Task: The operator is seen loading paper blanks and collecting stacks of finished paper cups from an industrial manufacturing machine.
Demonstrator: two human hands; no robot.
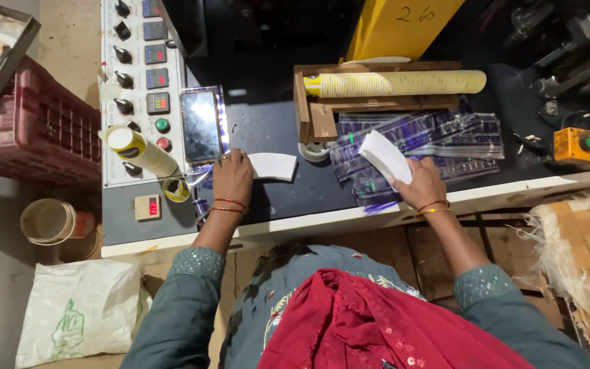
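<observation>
My left hand [232, 176] rests on the dark work surface [268, 123] and grips the left end of a small stack of white curved paper blanks [274, 166]. My right hand [420, 182] holds another stack of white paper blanks [384, 156], lifted and tilted above purple printed plastic wrap [418, 140]. Behind the hands, a long nested row of paper cups [397, 83] lies on its side in a wooden cradle [315, 109].
A control panel [141, 89] with knobs, displays and buttons stands at left, with a phone [201, 125] and a short stack of cups [141, 149] on it. An orange button box [583, 147] sits at right. A red crate [32, 130], a white bag [80, 311] and cardboard [582, 239] lie around.
</observation>
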